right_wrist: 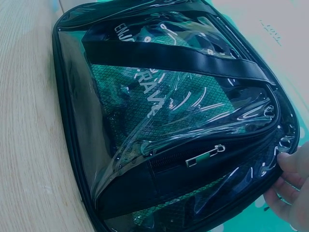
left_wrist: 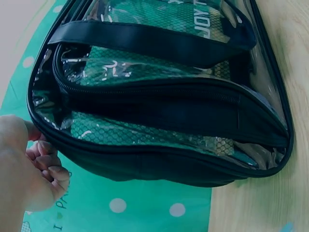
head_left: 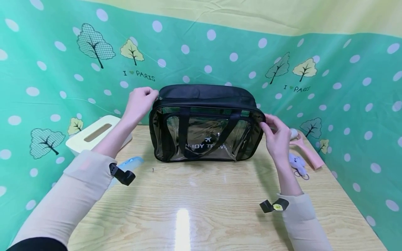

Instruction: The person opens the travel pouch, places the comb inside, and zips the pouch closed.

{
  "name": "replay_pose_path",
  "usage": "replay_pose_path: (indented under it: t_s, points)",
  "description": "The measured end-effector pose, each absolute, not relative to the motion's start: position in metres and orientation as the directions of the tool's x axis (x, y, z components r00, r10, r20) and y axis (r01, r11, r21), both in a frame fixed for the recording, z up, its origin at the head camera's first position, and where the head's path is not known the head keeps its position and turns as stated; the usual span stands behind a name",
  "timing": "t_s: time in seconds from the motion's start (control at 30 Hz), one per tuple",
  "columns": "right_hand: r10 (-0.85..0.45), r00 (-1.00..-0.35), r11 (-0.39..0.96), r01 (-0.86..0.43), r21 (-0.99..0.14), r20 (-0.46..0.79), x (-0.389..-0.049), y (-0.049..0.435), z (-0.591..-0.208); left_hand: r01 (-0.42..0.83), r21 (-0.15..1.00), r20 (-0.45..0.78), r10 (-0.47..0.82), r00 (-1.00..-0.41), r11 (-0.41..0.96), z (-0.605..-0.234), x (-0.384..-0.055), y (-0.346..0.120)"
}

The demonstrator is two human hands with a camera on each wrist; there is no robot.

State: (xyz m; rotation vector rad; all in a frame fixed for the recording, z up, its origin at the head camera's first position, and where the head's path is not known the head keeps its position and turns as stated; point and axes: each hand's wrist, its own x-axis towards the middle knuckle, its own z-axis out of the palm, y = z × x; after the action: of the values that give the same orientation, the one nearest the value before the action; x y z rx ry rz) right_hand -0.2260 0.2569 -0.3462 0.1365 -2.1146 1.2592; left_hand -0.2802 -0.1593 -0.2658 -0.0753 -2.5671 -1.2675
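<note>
A black toiletry bag (head_left: 205, 150) with see-through panels, two strap handles and white lettering stands upright on the wooden table (head_left: 201, 195). At its top left corner my left hand (head_left: 141, 103) pinches the edge, fingers curled; in the left wrist view, the left hand (left_wrist: 38, 164) partly hides what lies between finger and thumb. On the opposite side my right hand (head_left: 277, 137) pinches the upper right edge between thumb and fingers. A zipper pull (right_wrist: 205, 157) on the front pocket shows in the right wrist view, apart from the right hand (right_wrist: 289, 186).
Behind the left forearm sits a cream box (head_left: 94, 134) with a slotted lid. A light blue clear item (head_left: 130, 164) lies beneath that arm. Right of the bag are a pink hair dryer-like object (head_left: 309, 153) and a purple plush keychain (head_left: 297, 164). Green polka-dot cloth (head_left: 207, 52) hangs behind.
</note>
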Motion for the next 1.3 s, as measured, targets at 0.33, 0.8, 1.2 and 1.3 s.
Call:
replay_pose_path:
  t_s: [0.33,0.8,1.2,1.3]
  points:
    - [0.232,-0.771,0.529,-0.411,-0.742,0.593,-0.225,0.255,-0.343,0.174,0.745,0.284,-0.071,-0.956,0.644,-0.258,-0.281,-0.149]
    - [0.235,-0.767,0.553,-0.399,-0.731,0.597,-0.226,0.257,-0.347,0.199,0.712,0.296,-0.030,-0.955,0.674,-0.250,-0.285,-0.131]
    - [0.228,-0.768,0.549,-0.406,-0.731,0.598,-0.225,0.256,-0.346,0.200,0.686,0.305,-0.026,-0.952,0.700,-0.245,-0.286,-0.117]
    - [0.228,-0.769,0.549,-0.405,-0.731,0.597,-0.226,0.256,-0.346,0.203,0.670,0.308,-0.019,-0.951,0.714,-0.244,-0.286,-0.114]
